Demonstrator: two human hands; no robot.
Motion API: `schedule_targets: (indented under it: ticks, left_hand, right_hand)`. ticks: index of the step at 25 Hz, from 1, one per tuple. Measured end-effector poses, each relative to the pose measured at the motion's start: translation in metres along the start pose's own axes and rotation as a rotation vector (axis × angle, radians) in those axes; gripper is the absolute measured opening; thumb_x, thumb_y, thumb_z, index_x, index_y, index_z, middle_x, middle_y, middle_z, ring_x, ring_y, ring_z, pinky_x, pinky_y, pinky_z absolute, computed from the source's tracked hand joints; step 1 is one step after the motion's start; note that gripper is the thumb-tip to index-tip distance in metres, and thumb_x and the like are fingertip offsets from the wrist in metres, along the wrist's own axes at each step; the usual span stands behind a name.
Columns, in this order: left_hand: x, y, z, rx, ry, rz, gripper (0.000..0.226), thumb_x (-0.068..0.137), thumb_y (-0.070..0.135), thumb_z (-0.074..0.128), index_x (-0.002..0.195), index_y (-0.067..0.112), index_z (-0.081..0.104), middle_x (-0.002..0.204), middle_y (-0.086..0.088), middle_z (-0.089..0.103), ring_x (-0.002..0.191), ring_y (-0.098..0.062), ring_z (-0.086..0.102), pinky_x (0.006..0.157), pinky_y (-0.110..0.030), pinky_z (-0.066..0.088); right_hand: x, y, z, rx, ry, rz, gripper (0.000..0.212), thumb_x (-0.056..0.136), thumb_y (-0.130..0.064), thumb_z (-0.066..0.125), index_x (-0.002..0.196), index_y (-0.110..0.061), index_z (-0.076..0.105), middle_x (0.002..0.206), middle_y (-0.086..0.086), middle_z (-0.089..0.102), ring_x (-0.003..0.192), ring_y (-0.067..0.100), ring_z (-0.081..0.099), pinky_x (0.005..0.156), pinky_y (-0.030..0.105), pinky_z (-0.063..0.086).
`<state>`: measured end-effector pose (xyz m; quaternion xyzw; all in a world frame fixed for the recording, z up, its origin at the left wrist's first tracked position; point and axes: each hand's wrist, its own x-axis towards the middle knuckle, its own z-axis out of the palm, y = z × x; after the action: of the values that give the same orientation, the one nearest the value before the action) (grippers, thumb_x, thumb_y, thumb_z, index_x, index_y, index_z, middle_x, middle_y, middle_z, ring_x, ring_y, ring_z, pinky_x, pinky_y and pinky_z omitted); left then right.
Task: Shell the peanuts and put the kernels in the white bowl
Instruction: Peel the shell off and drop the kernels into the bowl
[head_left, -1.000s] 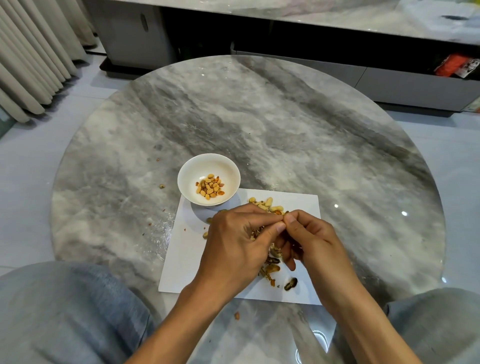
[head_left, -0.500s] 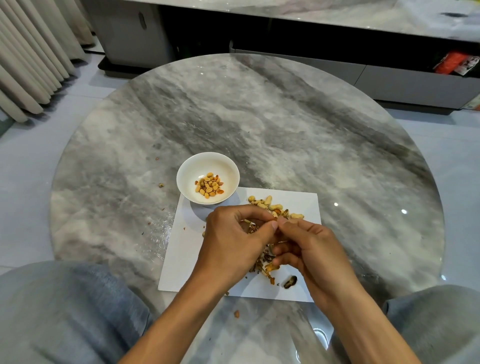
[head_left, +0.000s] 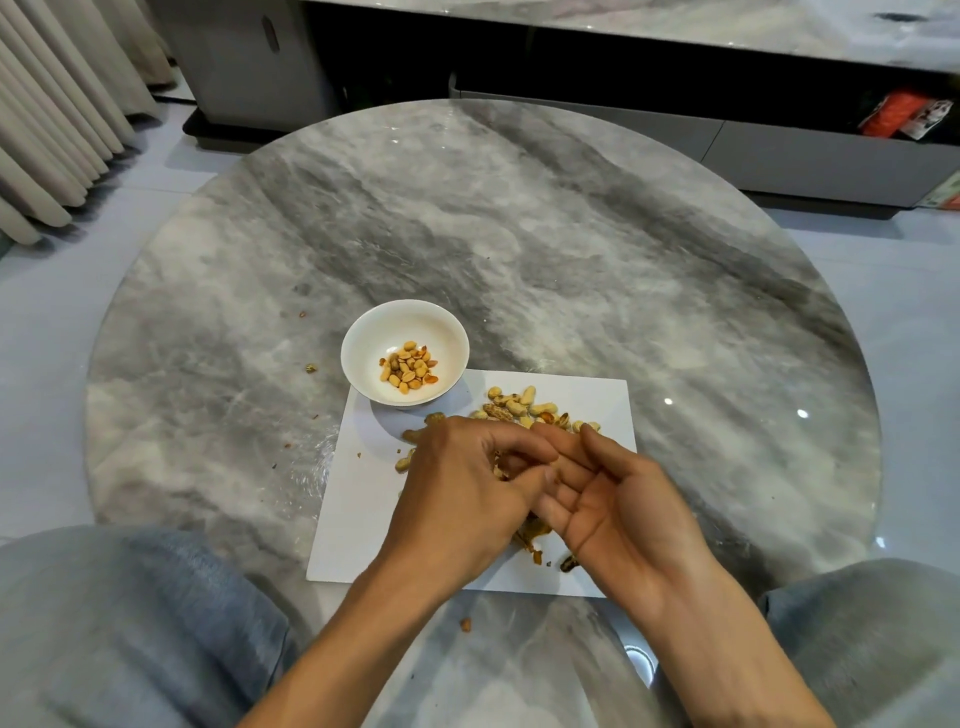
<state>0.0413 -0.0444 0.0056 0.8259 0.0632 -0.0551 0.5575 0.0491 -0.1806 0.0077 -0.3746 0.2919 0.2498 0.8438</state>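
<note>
You look down at a round grey marble table that fills most of the frame. A white sheet lies on it at lower centre. At upper left you see pale curtains. Along the top stands a low cabinet, with an orange packet at upper right. Your grey trousers show at both lower corners.

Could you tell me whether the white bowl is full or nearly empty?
Nearly empty: the white bowl holds only a small cluster of kernels.
</note>
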Motion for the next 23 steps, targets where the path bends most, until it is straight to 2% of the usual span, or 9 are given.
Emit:
schedule_targets:
  ticks: [2,5,7,9,12,15,19,21,23]
  left_hand:
    - [0.000,0.003,-0.002,-0.191,-0.010,-0.128,0.012,0.083,0.012,0.077,0.085,0.023,0.080,0.078,0.014,0.075,0.068,0.005,0.066,0.063,-0.011,0.049]
    - [0.006,0.006,-0.007,-0.787,-0.004,-0.483,0.019,0.093,0.022,0.063,0.098,0.010,0.077,0.089,0.000,0.076,0.059,-0.005,0.060,0.053,-0.017,0.042]
    - [0.009,0.005,-0.009,-1.108,0.001,-0.626,0.036,0.097,0.030,0.055,0.108,0.001,0.072,0.102,-0.013,0.076,0.074,-0.014,0.070,0.064,-0.021,0.050]
    - [0.007,0.005,-0.009,-1.222,-0.019,-0.661,0.046,0.099,0.036,0.049,0.115,-0.003,0.067,0.110,-0.019,0.073,0.093,-0.022,0.074,0.077,-0.028,0.055]
    - [0.006,0.008,-0.007,-1.270,-0.037,-0.649,0.053,0.101,0.041,0.043,0.120,-0.004,0.064,0.114,-0.023,0.071,0.106,-0.028,0.071,0.092,-0.038,0.054]
    - [0.007,0.007,-0.008,-1.306,-0.058,-0.629,0.057,0.101,0.045,0.042,0.123,-0.003,0.062,0.116,-0.024,0.070,0.113,-0.030,0.067,0.100,-0.041,0.049]
    - [0.007,0.006,-0.006,-1.294,-0.109,-0.596,0.058,0.100,0.049,0.041,0.124,0.000,0.063,0.120,-0.021,0.069,0.121,-0.028,0.062,0.102,-0.038,0.046]
    - [0.004,0.007,-0.003,-1.235,-0.126,-0.545,0.048,0.101,0.041,0.043,0.123,0.004,0.065,0.120,-0.017,0.070,0.119,-0.025,0.064,0.103,-0.037,0.047]
    - [0.003,0.006,-0.001,-0.877,-0.080,-0.389,0.027,0.101,0.021,0.049,0.117,0.014,0.071,0.113,-0.004,0.074,0.111,-0.015,0.068,0.098,-0.032,0.051]
  right_hand:
    - [0.001,-0.002,-0.002,0.040,0.041,-0.019,0.037,0.104,-0.020,0.043,0.106,0.008,0.067,0.100,0.024,0.074,0.080,0.028,0.075,0.074,0.036,0.063]
    - [0.001,-0.003,-0.001,-0.003,0.120,-0.090,0.030,0.102,-0.019,0.048,0.096,0.003,0.068,0.079,0.013,0.071,0.062,0.020,0.066,0.059,0.032,0.061]
    - [-0.001,0.001,0.000,-0.289,0.146,-0.221,0.023,0.097,-0.015,0.055,0.087,-0.004,0.071,0.064,0.005,0.056,0.053,0.014,0.047,0.049,0.027,0.043]
    - [-0.007,0.007,0.006,-0.628,0.100,-0.351,0.015,0.092,-0.009,0.063,0.082,-0.010,0.074,0.059,0.001,0.056,0.053,0.010,0.048,0.051,0.024,0.038]
    - [-0.009,0.015,0.010,-0.863,-0.001,-0.498,0.017,0.087,-0.005,0.071,0.090,-0.022,0.075,0.064,-0.007,0.065,0.067,0.008,0.063,0.061,0.019,0.048]
    - [-0.002,0.022,0.004,-1.176,-0.014,-0.689,0.023,0.084,-0.013,0.076,0.097,-0.031,0.076,0.075,-0.020,0.068,0.076,0.004,0.064,0.071,0.021,0.050]
    - [0.003,0.026,0.001,-1.350,0.036,-0.905,0.011,0.085,-0.017,0.076,0.090,-0.027,0.077,0.084,-0.016,0.073,0.081,0.003,0.066,0.072,0.022,0.050]
    - [0.004,0.024,0.001,-1.275,0.013,-0.833,0.010,0.090,-0.014,0.071,0.086,-0.021,0.075,0.077,-0.014,0.071,0.074,0.004,0.064,0.066,0.019,0.047]
    - [0.001,0.013,0.002,-1.031,-0.011,-0.650,0.015,0.095,-0.013,0.065,0.083,-0.016,0.074,0.071,-0.008,0.070,0.065,0.003,0.062,0.062,0.019,0.047]
